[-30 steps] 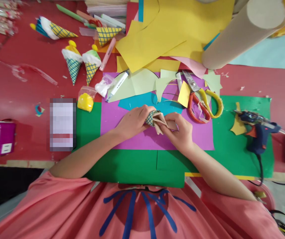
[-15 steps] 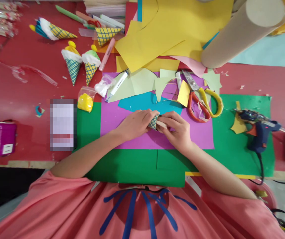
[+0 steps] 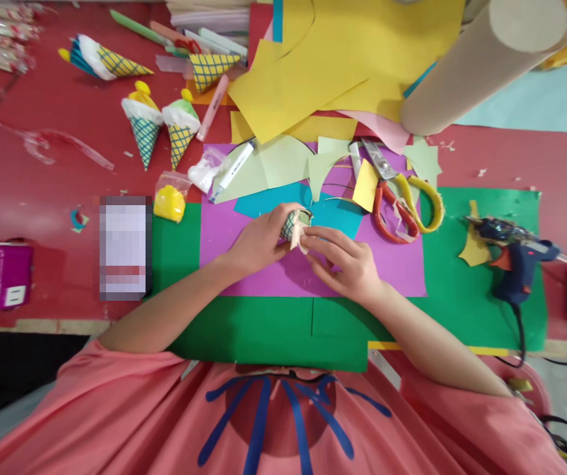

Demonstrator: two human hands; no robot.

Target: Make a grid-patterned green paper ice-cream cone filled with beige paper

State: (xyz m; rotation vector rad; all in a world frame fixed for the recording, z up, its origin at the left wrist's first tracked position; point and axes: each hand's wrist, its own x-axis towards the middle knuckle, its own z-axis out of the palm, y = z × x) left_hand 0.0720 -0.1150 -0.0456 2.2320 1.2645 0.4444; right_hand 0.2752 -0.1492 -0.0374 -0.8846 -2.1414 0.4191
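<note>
My left hand [image 3: 258, 241] is closed round a small paper cone [image 3: 294, 226] with a blue lattice pattern, holding it over the purple sheet [image 3: 392, 264]. My right hand [image 3: 350, 260] meets it from the right, its fingertips pinching the cone's pale flap at the open end. A teal paper piece [image 3: 264, 201] lies just behind the hands. Most of the cone is hidden inside my left fingers.
Red and yellow scissors [image 3: 402, 198] lie to the right, a blue glue gun [image 3: 511, 254] farther right on the green sheet [image 3: 461, 303]. Finished paper ice-cream cones [image 3: 162, 128], a white marker [image 3: 231, 171] and a yellow ball [image 3: 169, 203] sit at left. Yellow paper [image 3: 333, 66] and a cardboard tube [image 3: 476, 63] lie behind.
The cone has turned and shifted slightly left and away in my left hand. My right hand, earlier closed over the folded flap, now touches it with fingertips only.
</note>
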